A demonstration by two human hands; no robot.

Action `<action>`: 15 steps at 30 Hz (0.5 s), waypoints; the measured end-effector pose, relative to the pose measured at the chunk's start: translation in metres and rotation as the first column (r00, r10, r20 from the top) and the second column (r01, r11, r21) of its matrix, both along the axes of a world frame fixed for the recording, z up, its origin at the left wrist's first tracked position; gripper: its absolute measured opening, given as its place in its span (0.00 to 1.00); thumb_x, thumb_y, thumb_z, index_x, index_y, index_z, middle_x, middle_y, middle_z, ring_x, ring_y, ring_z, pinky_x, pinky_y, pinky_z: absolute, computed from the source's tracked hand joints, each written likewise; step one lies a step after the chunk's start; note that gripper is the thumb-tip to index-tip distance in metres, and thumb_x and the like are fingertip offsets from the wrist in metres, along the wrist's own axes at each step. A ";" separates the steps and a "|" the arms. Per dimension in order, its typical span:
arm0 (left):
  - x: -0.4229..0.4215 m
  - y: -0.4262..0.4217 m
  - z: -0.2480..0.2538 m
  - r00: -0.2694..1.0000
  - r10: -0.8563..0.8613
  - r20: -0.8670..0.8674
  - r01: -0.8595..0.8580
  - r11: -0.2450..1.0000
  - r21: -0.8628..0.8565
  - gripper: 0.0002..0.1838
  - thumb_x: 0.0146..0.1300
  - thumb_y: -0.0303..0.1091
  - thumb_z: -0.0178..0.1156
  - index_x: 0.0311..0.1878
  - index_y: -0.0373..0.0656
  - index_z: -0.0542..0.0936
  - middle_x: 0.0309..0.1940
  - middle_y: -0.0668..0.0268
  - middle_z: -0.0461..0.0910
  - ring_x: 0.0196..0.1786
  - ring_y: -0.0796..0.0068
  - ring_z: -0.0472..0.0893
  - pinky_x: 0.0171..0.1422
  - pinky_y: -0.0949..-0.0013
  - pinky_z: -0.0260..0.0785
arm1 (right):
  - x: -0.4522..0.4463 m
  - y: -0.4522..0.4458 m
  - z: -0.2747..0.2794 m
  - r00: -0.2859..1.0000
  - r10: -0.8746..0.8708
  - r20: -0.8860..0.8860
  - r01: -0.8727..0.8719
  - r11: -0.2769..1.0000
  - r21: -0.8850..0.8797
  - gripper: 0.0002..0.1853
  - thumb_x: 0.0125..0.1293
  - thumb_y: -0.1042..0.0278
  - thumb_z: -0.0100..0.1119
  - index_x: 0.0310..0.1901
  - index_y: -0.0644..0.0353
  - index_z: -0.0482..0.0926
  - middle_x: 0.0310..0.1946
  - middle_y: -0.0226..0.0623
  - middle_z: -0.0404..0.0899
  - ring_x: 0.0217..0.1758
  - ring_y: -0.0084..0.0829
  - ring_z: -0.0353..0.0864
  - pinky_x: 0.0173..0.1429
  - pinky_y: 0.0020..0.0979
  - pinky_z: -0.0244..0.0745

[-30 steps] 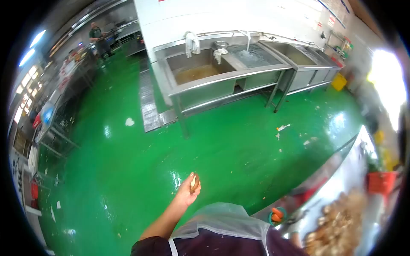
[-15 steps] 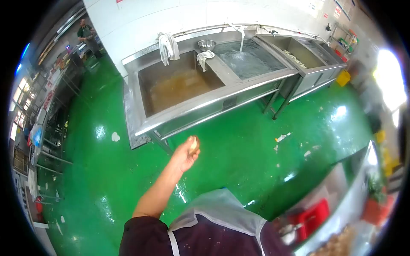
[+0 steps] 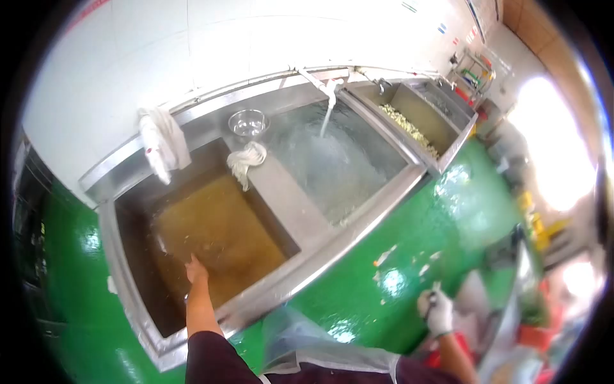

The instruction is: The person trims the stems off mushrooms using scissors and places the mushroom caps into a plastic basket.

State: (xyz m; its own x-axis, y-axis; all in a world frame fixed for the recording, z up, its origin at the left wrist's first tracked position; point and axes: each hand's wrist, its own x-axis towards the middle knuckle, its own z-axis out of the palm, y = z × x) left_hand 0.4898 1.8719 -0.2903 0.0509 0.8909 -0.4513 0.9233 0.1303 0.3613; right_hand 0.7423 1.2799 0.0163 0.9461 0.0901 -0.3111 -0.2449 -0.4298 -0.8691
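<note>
My bare left hand (image 3: 197, 270) reaches low over the brown, murky water (image 3: 224, 224) in the left sink basin. Its fingers point away from me and look stretched out, with no object visible in them. Faint ripples show on the water just past the fingertips. My right hand (image 3: 439, 312), in a white glove, is off to the right above the floor. It is closed around a small tool (image 3: 435, 296) with a dark part and a thin tip; blur hides its exact kind.
A white cloth (image 3: 163, 144) hangs at the back rim. Another cloth (image 3: 246, 160) and a metal bowl (image 3: 249, 123) rest by the divider. A tap (image 3: 331, 89) runs into the middle basin. Pale pieces (image 3: 409, 125) lie in the far basin. Scraps (image 3: 385, 256) litter the wet green floor.
I have come closer to the sink. My left hand has moved from above the floor to over the brown water; the brown, partly pale roundish item it held no longer shows. My gloved right hand has come into view.
</note>
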 end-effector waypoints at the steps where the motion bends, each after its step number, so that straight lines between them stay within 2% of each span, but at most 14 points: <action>1: 0.007 -0.008 -0.033 0.945 -0.123 -0.304 0.187 0.964 0.189 0.29 0.66 0.33 0.55 0.70 0.55 0.59 0.51 0.51 0.77 0.48 0.52 0.82 0.41 0.55 0.78 | 0.048 0.048 0.019 0.985 0.126 0.115 -0.111 0.985 -0.130 0.06 0.61 0.68 0.59 0.37 0.60 0.76 0.23 0.33 0.75 0.26 0.27 0.75 0.30 0.30 0.69; 3: 0.054 -0.037 -0.055 0.855 -0.368 -0.365 0.435 0.893 0.119 0.33 0.67 0.38 0.54 0.72 0.56 0.54 0.55 0.51 0.75 0.49 0.52 0.81 0.44 0.55 0.77 | 0.133 0.148 0.054 0.850 0.414 0.324 -0.239 0.854 -0.463 0.09 0.63 0.64 0.57 0.40 0.60 0.75 0.27 0.39 0.77 0.30 0.36 0.78 0.34 0.36 0.72; 4: 0.059 -0.044 -0.071 0.727 -0.586 -0.359 0.619 0.785 -0.028 0.33 0.67 0.39 0.54 0.72 0.56 0.54 0.57 0.49 0.73 0.49 0.51 0.81 0.46 0.55 0.77 | 0.159 0.201 0.072 0.730 0.554 0.400 -0.234 0.753 -0.615 0.11 0.64 0.62 0.56 0.42 0.60 0.74 0.28 0.43 0.78 0.32 0.41 0.79 0.37 0.39 0.73; 6: 0.108 -0.058 -0.029 0.445 -0.867 -0.225 0.862 0.482 -0.154 0.32 0.68 0.38 0.52 0.73 0.56 0.54 0.60 0.46 0.70 0.52 0.50 0.80 0.48 0.54 0.77 | 0.217 0.310 0.098 0.505 0.735 0.453 -0.157 0.594 -0.789 0.14 0.67 0.58 0.54 0.45 0.60 0.73 0.32 0.49 0.81 0.36 0.49 0.82 0.41 0.45 0.76; 7: 0.124 -0.065 0.028 0.316 -0.940 -0.129 0.936 0.331 -0.122 0.31 0.68 0.37 0.50 0.73 0.56 0.54 0.61 0.46 0.69 0.55 0.50 0.78 0.50 0.54 0.77 | 0.246 0.356 0.100 0.391 0.774 0.498 -0.093 0.572 -0.815 0.16 0.66 0.55 0.55 0.45 0.61 0.73 0.33 0.49 0.81 0.38 0.50 0.82 0.43 0.45 0.76; 8: 0.124 -0.057 0.029 0.259 -0.962 -0.083 0.963 0.264 -0.049 0.32 0.66 0.32 0.50 0.73 0.59 0.54 0.63 0.47 0.67 0.56 0.49 0.77 0.53 0.54 0.74 | 0.258 0.407 0.120 0.420 0.803 0.422 -0.113 0.508 -0.854 0.18 0.65 0.54 0.56 0.45 0.61 0.72 0.35 0.49 0.81 0.40 0.51 0.81 0.46 0.46 0.75; 9: 0.118 -0.055 0.024 0.200 -0.979 -0.040 0.980 0.200 0.025 0.34 0.64 0.27 0.50 0.73 0.61 0.55 0.65 0.48 0.65 0.58 0.47 0.75 0.57 0.53 0.72 | 0.269 0.447 0.136 0.334 0.839 0.430 -0.158 0.499 -0.852 0.18 0.65 0.53 0.56 0.45 0.61 0.72 0.37 0.48 0.80 0.41 0.51 0.81 0.46 0.45 0.75; 10: 0.108 -0.056 0.021 0.140 -0.990 0.002 0.985 0.139 0.102 0.37 0.62 0.23 0.49 0.73 0.63 0.55 0.68 0.49 0.62 0.60 0.45 0.73 0.60 0.52 0.70 | 0.308 0.480 0.120 0.255 0.799 0.544 -0.086 0.579 -0.811 0.17 0.65 0.54 0.55 0.45 0.60 0.72 0.37 0.48 0.80 0.41 0.49 0.81 0.46 0.45 0.75; 11: 0.093 -0.050 0.027 0.347 -0.928 0.136 0.934 0.355 0.035 0.36 0.62 0.23 0.47 0.73 0.63 0.56 0.68 0.50 0.63 0.60 0.46 0.73 0.61 0.52 0.69 | 0.326 0.508 0.120 0.205 0.804 0.558 -0.050 0.578 -0.815 0.17 0.65 0.54 0.55 0.44 0.60 0.72 0.37 0.48 0.80 0.43 0.48 0.81 0.47 0.44 0.75; 13: 0.037 -0.023 -0.009 0.662 -0.717 0.220 0.749 0.638 -0.178 0.34 0.64 0.24 0.45 0.72 0.62 0.58 0.68 0.53 0.63 0.62 0.47 0.71 0.63 0.53 0.67 | 0.359 0.548 0.115 0.162 0.811 0.562 -0.065 0.577 -0.814 0.17 0.64 0.55 0.56 0.44 0.61 0.72 0.40 0.48 0.80 0.45 0.47 0.80 0.47 0.44 0.75; 14: 0.005 -0.017 -0.042 0.769 -0.615 0.174 0.637 0.714 -0.291 0.33 0.64 0.25 0.44 0.72 0.62 0.58 0.68 0.55 0.64 0.62 0.48 0.70 0.64 0.55 0.66 | 0.378 0.563 0.107 0.208 0.849 0.486 -0.053 0.506 -0.861 0.18 0.64 0.54 0.55 0.45 0.61 0.72 0.41 0.48 0.80 0.46 0.45 0.81 0.48 0.42 0.76; 15: -0.013 -0.019 -0.033 0.746 -0.666 -0.018 0.653 0.737 -0.176 0.32 0.64 0.26 0.45 0.72 0.61 0.60 0.67 0.55 0.65 0.63 0.51 0.70 0.64 0.57 0.66 | 0.385 0.570 0.105 0.245 0.892 0.379 -0.078 0.407 -0.910 0.17 0.64 0.56 0.54 0.46 0.61 0.74 0.40 0.47 0.81 0.45 0.44 0.82 0.48 0.41 0.77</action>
